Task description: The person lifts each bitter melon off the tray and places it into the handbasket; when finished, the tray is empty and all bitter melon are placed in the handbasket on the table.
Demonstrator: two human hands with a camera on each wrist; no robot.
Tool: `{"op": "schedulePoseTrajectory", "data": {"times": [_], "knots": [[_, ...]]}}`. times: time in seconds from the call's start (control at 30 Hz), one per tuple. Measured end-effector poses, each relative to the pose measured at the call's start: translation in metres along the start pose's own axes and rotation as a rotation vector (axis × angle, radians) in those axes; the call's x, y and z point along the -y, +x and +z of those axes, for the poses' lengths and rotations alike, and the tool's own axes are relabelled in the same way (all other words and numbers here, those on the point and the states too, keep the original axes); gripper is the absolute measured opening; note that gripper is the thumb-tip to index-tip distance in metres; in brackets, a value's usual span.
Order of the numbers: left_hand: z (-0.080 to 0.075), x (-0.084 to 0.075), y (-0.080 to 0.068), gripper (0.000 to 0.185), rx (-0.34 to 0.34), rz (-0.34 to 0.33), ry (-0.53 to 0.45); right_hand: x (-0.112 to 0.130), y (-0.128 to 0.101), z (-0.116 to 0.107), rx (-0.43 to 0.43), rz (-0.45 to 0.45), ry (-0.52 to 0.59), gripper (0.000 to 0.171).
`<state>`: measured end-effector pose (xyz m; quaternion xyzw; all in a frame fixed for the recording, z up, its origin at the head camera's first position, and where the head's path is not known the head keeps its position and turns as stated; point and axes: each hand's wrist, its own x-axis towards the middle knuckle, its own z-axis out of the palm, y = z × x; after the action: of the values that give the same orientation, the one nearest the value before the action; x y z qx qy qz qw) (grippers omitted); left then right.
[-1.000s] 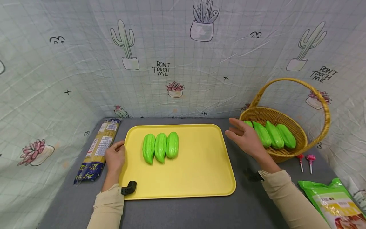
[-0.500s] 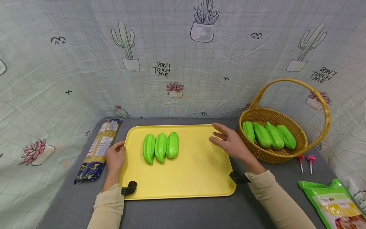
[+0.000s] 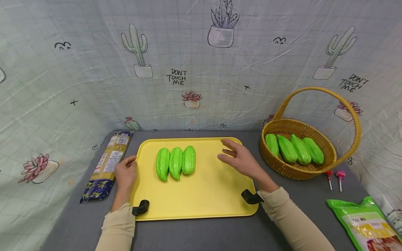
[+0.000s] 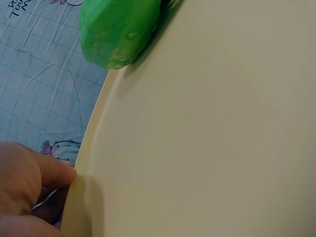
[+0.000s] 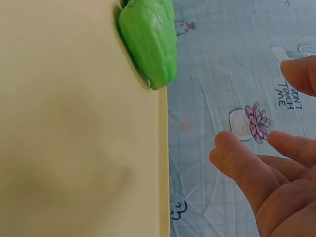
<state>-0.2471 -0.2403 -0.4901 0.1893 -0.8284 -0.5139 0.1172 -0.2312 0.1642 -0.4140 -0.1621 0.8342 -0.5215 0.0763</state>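
One flat yellow plastic tray (image 3: 201,195) in the middle of the grey counter (image 3: 204,237). On the tray, toward its far left part, three bright green bumpy gourds (image 3: 175,162), side by side and touching, long ends toward the far edge.

Left hand (image 3: 125,173) at the tray's left edge, fingers (image 3: 129,161) curled round the rim, holding it. Seen from the left wrist: thumb tip (image 4: 58,170) pressed against the rim, one green gourd up near the top.

Right hand (image 3: 240,160) up over the tray's right part, not touching it as far as can be seen. Fingers (image 3: 228,144) spread a little and loose, holding nothing, pointing toward the three gourds but well apart from them. Seen from the right wrist: bare fingertips (image 5: 232,153) apart from each other, one gourd at the tray edge.

Right of the tray, one round woven yellow basket with a tall hoop handle (image 3: 329,164). Inside, four more green gourds (image 3: 293,149) in a row.

Right of the tray, just past the basket's near side, two small red lollipops (image 3: 334,178) on the counter. Near right of the tray, one green plastic snack bag (image 3: 364,223).

Left of the tray, just beside the left hand, one long packet of spaghetti with blue ends (image 3: 105,167).

Behind the tray, a pale checked cloth wall with cactus drawings (image 3: 78,69).
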Motion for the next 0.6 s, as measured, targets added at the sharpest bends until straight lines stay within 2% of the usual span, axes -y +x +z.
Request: {"op": "schedulePoseTrajectory", "data": {"times": [0.27, 0.6], "knots": [[-0.003, 0.002, 0.0, 0.036, -0.015, 0.006, 0.0, 0.006, 0.008, 0.016, 0.043, 0.005, 0.024, 0.075], [0.0, 0.001, -0.001, 0.035, -0.012, 0.024, -0.004, -0.003, 0.017, 0.04, 0.101, 0.033, 0.001, 0.076]]}}
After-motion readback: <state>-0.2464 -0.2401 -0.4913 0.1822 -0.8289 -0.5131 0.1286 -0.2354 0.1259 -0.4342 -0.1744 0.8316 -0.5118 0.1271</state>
